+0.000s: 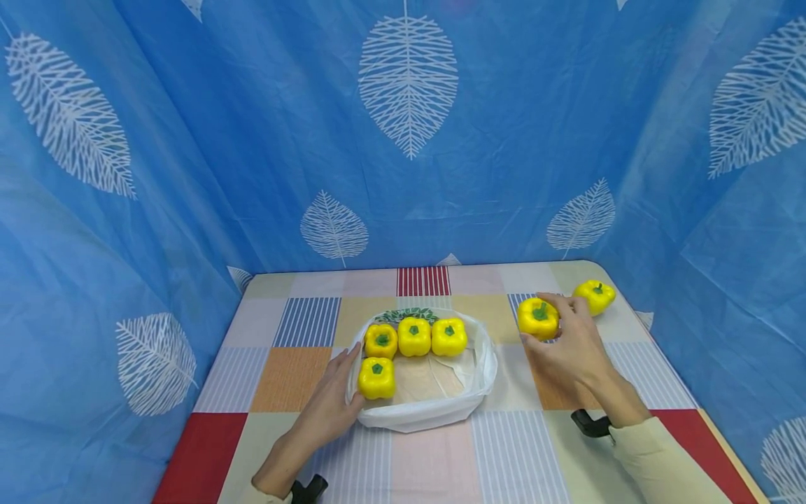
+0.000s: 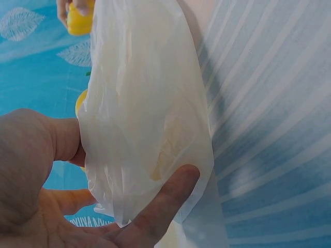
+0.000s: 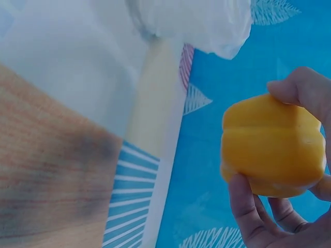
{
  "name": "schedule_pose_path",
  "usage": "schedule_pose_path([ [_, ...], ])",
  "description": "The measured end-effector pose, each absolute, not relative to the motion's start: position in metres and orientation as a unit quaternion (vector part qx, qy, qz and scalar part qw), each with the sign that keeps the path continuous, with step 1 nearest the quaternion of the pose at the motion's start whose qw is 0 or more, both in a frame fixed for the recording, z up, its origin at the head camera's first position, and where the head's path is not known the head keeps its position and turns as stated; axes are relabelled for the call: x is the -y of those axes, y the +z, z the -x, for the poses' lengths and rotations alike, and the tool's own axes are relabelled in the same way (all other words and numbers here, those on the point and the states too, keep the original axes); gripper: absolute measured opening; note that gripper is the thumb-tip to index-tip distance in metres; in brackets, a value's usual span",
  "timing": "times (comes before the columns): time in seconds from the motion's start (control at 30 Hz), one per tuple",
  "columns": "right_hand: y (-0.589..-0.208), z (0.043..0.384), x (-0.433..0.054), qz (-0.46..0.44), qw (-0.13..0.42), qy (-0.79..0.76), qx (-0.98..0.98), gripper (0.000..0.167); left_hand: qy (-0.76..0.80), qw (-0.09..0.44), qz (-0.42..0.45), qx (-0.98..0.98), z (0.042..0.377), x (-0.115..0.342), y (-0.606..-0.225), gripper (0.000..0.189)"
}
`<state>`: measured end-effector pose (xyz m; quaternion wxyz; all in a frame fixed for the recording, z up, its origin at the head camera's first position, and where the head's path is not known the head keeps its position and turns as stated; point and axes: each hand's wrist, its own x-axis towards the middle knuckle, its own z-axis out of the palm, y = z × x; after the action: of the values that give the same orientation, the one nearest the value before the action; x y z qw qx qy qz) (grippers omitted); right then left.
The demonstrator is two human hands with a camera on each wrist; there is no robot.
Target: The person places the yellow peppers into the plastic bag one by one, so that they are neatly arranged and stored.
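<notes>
A white plastic bag [image 1: 418, 418] lies spread wide on the table, its rim folded open. Several yellow bell peppers stand inside, stems up: three in a back row, including the middle pepper [image 1: 413, 337], and a front-left pepper [image 1: 376, 379]. My left hand [image 1: 330, 402] holds the bag's left side; in the left wrist view one finger lies along the white plastic [image 2: 139, 103]. Off to the right, my right hand [image 1: 576, 350] grips a yellow bell pepper [image 1: 538, 319] between thumb and fingers. The right wrist view shows this pepper [image 3: 271, 147] held above the tablecloth.
Another yellow bell pepper [image 1: 595, 297] sits near the table's back right edge, just beyond my right hand. A patchwork tablecloth [image 1: 290, 378] covers the table. Blue curtains [image 1: 403, 210] with white leaf prints enclose the back and both sides.
</notes>
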<state>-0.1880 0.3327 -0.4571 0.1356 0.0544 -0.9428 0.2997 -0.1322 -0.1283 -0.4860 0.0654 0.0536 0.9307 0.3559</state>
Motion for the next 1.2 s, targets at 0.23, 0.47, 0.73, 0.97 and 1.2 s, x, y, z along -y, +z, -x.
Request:
schedule_pose_path([
  [0.23, -0.455, 0.186, -0.321, -0.071, 0.139, 0.292, 0.944, 0.082, 0.36, 0.069, -0.049, -0.929, 0.132, 0.127, -0.486, 0.095],
  [0.47, -0.447, 0.184, -0.307, -0.094, 0.148, 0.296, 0.939, 0.08, 0.362, 0.07, -0.048, -0.928, 0.131, 0.127, -0.486, 0.094],
  [0.73, -0.437, 0.179, -0.291, -0.101, 0.13, 0.282, 0.945, 0.082, 0.359, 0.065, -0.05, -0.93, 0.13, 0.127, -0.488, 0.093],
  [0.97, -0.435, 0.178, -0.279, -0.134, 0.141, 0.288, 0.938, 0.08, 0.361, 0.063, -0.052, -0.929, 0.13, 0.127, -0.487, 0.093],
  [1.2, -0.434, 0.177, -0.267, -0.154, 0.128, 0.29, 0.936, 0.081, 0.357, 0.067, -0.051, -0.93, 0.13, 0.127, -0.486, 0.093],
])
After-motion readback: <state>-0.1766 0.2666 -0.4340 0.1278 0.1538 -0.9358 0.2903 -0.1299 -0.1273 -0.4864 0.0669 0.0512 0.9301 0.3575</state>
